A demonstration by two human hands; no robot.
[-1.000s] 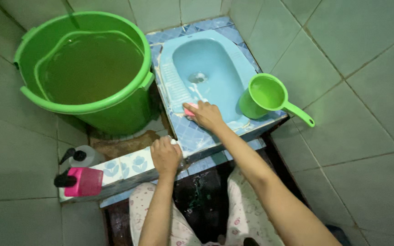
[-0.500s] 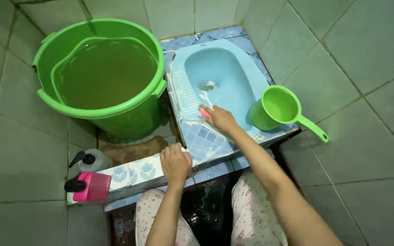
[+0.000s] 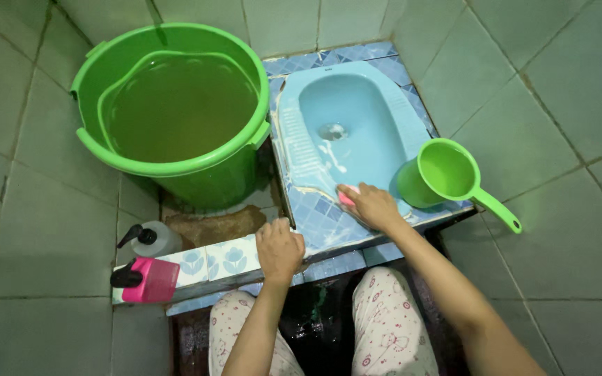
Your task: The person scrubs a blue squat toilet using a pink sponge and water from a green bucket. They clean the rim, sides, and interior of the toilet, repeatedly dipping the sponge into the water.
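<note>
Pink sponge (image 3: 346, 197) was pressed against the near rim of the blue squat toilet (image 3: 357, 125) under the clamped right hand (image 3: 374, 207). The left hand (image 3: 278, 250) was curled shut over the tiled ledge (image 3: 210, 261), near a green dipper (image 3: 447, 174) and a green bucket (image 3: 168, 111).

The blue pan (image 3: 346, 132) lay open through its middle and far end. The green dipper (image 3: 446, 174) blocked the platform's right edge; the big green bucket (image 3: 175, 111) crowded its left edge. Two spray bottles (image 3: 144, 261) occupied the ledge's left end.
</note>
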